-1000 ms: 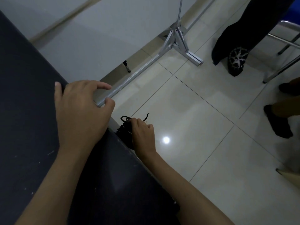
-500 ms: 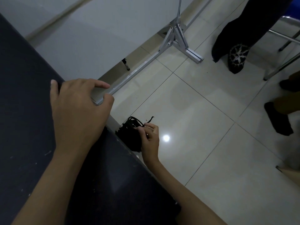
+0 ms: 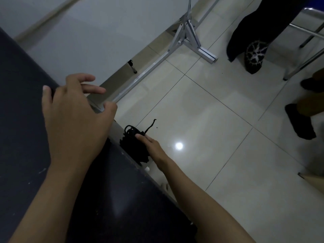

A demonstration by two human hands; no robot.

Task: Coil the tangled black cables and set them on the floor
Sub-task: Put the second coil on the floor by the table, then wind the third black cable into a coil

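Just one black cable bundle point(image 3: 134, 146), two hands: right hand point(image 3: 152, 146), left hand point(image 3: 75, 116).

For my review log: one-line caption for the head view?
Right hand rests on the black cable bundle on the floor beside a dark table; left hand open above.

One bundle of black cables point(image 3: 135, 146), two hands, left hand point(image 3: 73, 116) and right hand point(image 3: 152, 146), one dark tabletop point(image 3: 26, 137), one aluminium stand point(image 3: 185, 35), three shoes point(image 3: 254, 57)
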